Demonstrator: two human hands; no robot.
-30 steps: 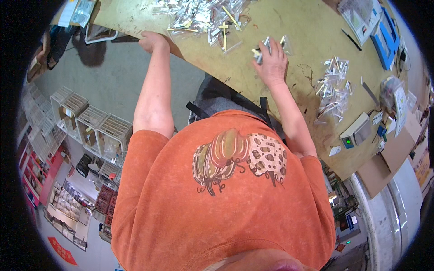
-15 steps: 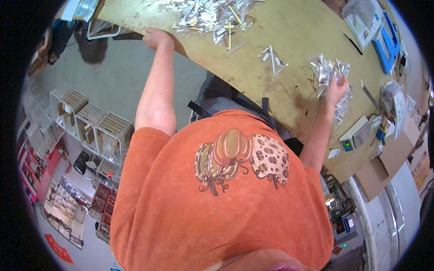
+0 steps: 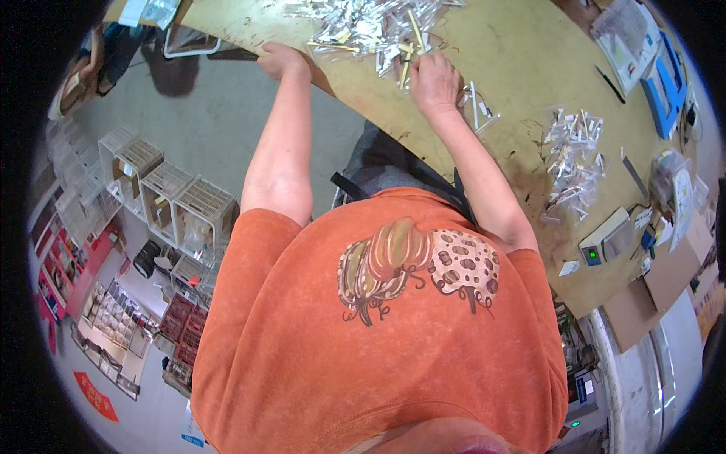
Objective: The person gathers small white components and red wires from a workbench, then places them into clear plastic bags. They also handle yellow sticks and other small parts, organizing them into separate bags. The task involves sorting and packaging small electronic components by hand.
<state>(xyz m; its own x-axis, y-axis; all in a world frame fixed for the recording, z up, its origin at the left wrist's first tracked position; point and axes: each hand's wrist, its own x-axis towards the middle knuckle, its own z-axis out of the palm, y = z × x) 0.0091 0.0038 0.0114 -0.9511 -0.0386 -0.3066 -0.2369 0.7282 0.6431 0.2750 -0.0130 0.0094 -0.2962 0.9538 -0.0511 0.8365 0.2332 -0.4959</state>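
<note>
My left hand (image 3: pixel 285 62) is at the near edge of the yellowish table (image 3: pixel 514 68), its fingers bent round that edge. My right hand (image 3: pixel 436 82) reaches over the tabletop with its fingers curled down, at the near right side of a large pile of small clear plastic bags (image 3: pixel 363 30). The bags hold white and yellowish stick-like pieces. Whatever is under the right fingertips is hidden by the hand. Just right of this hand lies a single small bag with white pieces (image 3: pixel 475 106). A second, smaller pile of filled bags (image 3: pixel 576 163) spreads farther right.
On the right are a small device with a green display (image 3: pixel 605 238), a dark flat strip (image 3: pixel 635 181), a blue frame (image 3: pixel 664 91), papers (image 3: pixel 624 41) and an open cardboard box (image 3: pixel 658 291). White wire crates (image 3: pixel 197 212) stand on the floor to the left. Another person's arm (image 3: pixel 94 57) shows at far left.
My right hand has moved left from the smaller bag pile to the edge of the large pile. My left hand remains at the table edge. The whole view has shifted slightly.
</note>
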